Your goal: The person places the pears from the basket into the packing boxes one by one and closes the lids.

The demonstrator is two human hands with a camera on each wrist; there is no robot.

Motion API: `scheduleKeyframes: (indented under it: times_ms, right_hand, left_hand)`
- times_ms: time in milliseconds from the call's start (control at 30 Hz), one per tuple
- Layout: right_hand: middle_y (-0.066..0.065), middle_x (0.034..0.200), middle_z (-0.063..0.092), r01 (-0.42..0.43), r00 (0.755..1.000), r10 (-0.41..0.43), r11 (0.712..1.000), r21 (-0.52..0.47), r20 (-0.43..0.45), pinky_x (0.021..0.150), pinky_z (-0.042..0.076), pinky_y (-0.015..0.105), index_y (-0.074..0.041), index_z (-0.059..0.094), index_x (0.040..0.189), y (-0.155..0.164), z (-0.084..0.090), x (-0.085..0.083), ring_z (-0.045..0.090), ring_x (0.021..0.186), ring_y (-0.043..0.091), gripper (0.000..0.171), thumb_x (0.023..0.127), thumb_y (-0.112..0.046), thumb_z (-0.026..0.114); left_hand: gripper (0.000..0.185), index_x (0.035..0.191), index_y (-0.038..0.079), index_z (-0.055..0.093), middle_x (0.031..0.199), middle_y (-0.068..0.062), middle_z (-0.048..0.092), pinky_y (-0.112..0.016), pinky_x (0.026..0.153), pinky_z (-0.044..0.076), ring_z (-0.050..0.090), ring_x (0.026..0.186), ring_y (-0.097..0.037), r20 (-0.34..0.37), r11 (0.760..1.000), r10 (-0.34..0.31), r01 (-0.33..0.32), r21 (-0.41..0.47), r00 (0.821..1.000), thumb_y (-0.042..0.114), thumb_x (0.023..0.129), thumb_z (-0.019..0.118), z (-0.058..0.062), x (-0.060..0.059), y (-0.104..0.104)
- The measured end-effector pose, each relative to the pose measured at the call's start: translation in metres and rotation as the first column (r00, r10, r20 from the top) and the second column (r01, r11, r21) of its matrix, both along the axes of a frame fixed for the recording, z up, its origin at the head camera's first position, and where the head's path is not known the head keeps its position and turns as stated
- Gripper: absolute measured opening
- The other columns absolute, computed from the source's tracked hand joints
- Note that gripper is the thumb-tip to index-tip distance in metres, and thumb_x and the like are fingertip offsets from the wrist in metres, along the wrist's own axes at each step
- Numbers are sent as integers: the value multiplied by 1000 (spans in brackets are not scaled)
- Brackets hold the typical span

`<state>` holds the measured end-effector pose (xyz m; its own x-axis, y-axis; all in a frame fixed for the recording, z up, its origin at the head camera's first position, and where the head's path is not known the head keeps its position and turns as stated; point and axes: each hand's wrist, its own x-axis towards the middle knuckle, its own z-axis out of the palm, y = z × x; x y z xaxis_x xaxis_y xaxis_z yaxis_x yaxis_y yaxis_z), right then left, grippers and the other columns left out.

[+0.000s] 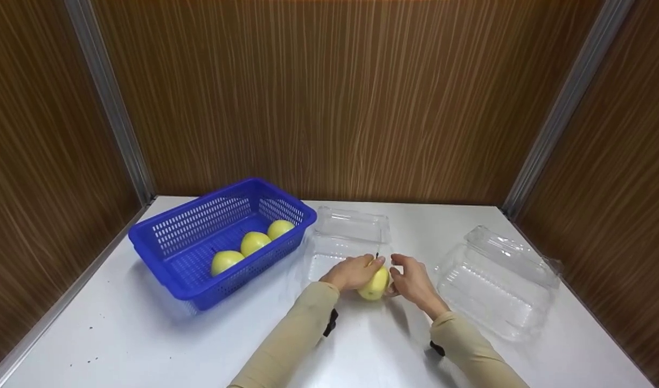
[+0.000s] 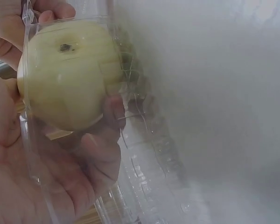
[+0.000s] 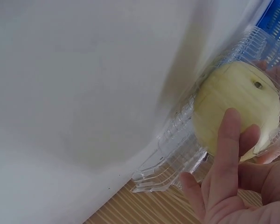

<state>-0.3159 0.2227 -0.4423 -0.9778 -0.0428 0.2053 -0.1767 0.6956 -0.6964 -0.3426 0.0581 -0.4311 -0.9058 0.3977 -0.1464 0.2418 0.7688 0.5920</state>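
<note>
A pale yellow, round pear (image 1: 373,284) with a thin dark stem is in my left hand (image 1: 355,272), at the near end of a clear plastic clamshell box (image 1: 329,253). Through the box's plastic, the left wrist view shows the left fingers (image 2: 102,156) curled around the pear (image 2: 70,79). Beside the pear's right side is my right hand (image 1: 415,283), its fingers loosely bent. In the right wrist view one right finger (image 3: 229,135) overlaps the pear (image 3: 235,105); whether it touches cannot be told. Part of the pear is hidden by the left hand.
To the left stands a blue slotted basket (image 1: 167,277) holding three more yellow pears (image 1: 255,243). On the right side of the white table (image 1: 243,350) lies a second clear clamshell box (image 1: 496,291), lid raised. Brown wood-pattern panels (image 1: 329,102) enclose the table's back and sides.
</note>
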Motion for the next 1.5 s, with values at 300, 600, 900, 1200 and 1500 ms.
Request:
scheduleKeyframes:
  times_ms: [300,600,900,1200,1500]
  right_hand:
    - [32,125,60,-1,999,2,999,-44,42,58,58,31,12,53,131,2,1,2,67,59,16,41,93,-2,55]
    - [33,124,60,-2,998,8,995,-96,64,50,56,27,11,54,131,3,2,0,65,53,13,42,90,1,53]
    - [35,125,58,23,995,-10,991,-131,94,51,57,28,12,52,132,5,2,-2,64,52,12,46,87,2,51]
    - [36,126,56,20,995,-3,984,-178,98,52,57,30,14,50,133,7,0,-4,64,52,12,48,87,2,50]
    - [34,125,59,41,996,-30,990,-133,84,50,56,28,13,51,132,10,1,-6,64,53,10,48,85,2,49]
  left_hand:
    - [72,147,17,45,140,-10,57,-48,106,42,53,127,-30,-4,999,31,-31,-6,1000,65,99,20,2,2,-3]
    - [72,149,13,41,136,-11,59,-44,103,44,57,121,-25,-31,999,-33,32,-11,999,63,98,32,7,2,-6]
    - [67,150,13,40,144,-9,53,-45,111,38,50,132,-27,-42,998,-54,55,19,998,58,100,34,7,2,-8]
    - [57,139,11,51,128,-9,64,-41,103,45,60,117,-25,-125,992,-116,121,35,985,50,101,38,7,0,-15]
    - [57,143,10,49,141,-9,57,-42,111,39,51,132,-27,-169,995,-97,98,-3,981,49,102,39,18,1,-27]
